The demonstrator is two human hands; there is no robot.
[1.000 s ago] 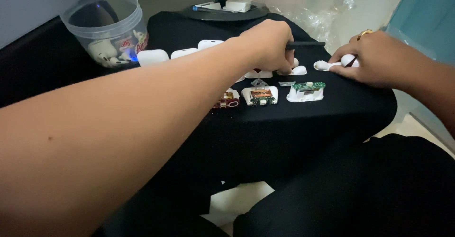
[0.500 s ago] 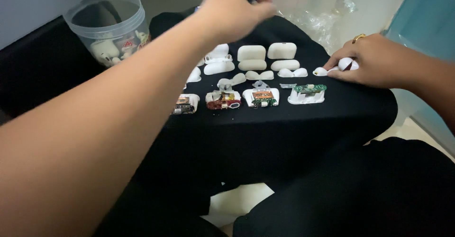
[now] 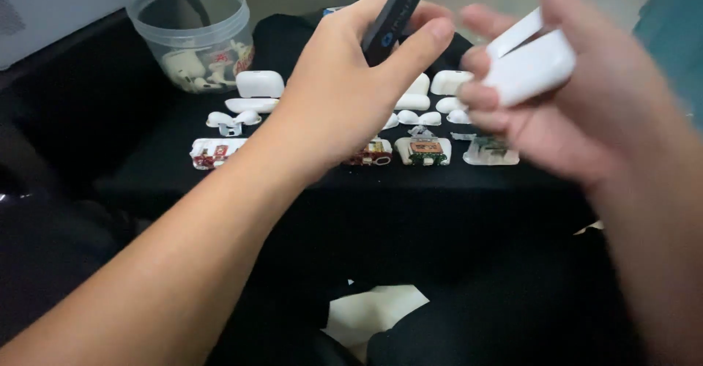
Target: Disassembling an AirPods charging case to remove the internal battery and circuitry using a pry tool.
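Both hands have risen mid-frame: left hand [image 3: 344, 95] pinching a dark tool [image 3: 395, 11], right hand [image 3: 556, 95] gripping a blurred, seemingly hinged white case [image 3: 531, 62].

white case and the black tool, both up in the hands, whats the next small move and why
Probably bring the black tool tip to the seam of the white case. The left hand grips the tool, the right hand holds the case beside it, above the black table; the two are not touching.
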